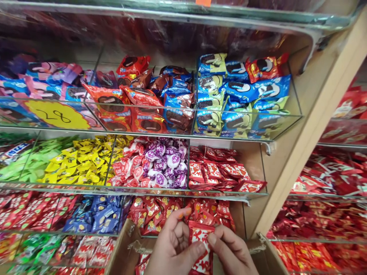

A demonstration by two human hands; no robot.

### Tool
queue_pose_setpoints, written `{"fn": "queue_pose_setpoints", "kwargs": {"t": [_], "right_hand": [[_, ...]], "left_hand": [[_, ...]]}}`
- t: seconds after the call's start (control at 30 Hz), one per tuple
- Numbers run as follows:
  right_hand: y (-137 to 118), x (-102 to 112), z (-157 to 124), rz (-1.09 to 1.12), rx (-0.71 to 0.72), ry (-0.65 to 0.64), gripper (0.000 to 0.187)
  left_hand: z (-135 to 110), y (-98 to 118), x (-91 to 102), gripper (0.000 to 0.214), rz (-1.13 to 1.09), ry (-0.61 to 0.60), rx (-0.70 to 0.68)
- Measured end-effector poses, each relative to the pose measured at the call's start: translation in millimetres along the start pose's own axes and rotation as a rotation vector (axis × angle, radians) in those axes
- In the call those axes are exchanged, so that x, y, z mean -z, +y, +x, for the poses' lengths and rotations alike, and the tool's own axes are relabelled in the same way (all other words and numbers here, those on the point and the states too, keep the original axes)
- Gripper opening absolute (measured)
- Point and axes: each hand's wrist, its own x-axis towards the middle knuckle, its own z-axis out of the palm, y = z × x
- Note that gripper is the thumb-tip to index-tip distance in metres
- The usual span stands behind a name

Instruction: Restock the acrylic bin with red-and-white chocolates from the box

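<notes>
Both hands are at the bottom centre, above an open cardboard box (122,248). Between them is a red and white candy packet (199,233), held upright. My left hand (172,244) presses its thumb on the packet's face, with the index finger raised. The fingers of my right hand (229,248) pinch the packet's right edge. Inside the box, at left, part of another red and white packet (142,263) shows; the rest of the box is hidden by my hands. Similar red and white packets (212,170) lie in the right compartment of the shelf above.
Glass shelves with clear dividers hold wrapped sweets: yellow ones (83,162), purple and white ones (166,162), and cookie packs (239,91) higher up. A yellow price tag (57,115) reads 28. A wooden upright (306,141) separates the shelves on the right.
</notes>
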Motion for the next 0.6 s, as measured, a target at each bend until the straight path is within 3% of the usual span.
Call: {"fn": "queue_pose_setpoints", "kwargs": {"t": [0.1,0.3,0.5,0.6], "right_hand": [[-2,4,2,0.123,-0.125,-0.036,0.032],[-12,8,4,-0.133,0.000,-0.126,0.023],[-13,6,2,-0.163,0.027,-0.127,0.025],[-12,7,4,-0.157,0.026,-0.090,0.025]], "left_hand": [[-1,2,-1.2,0.061,0.030,0.011,0.023],[-1,17,-8.4,0.053,0.028,0.023,0.054],[-4,17,-11.5,0.045,-0.208,0.100,0.192],[-4,15,-11.1,0.042,-0.231,0.099,0.196]]}}
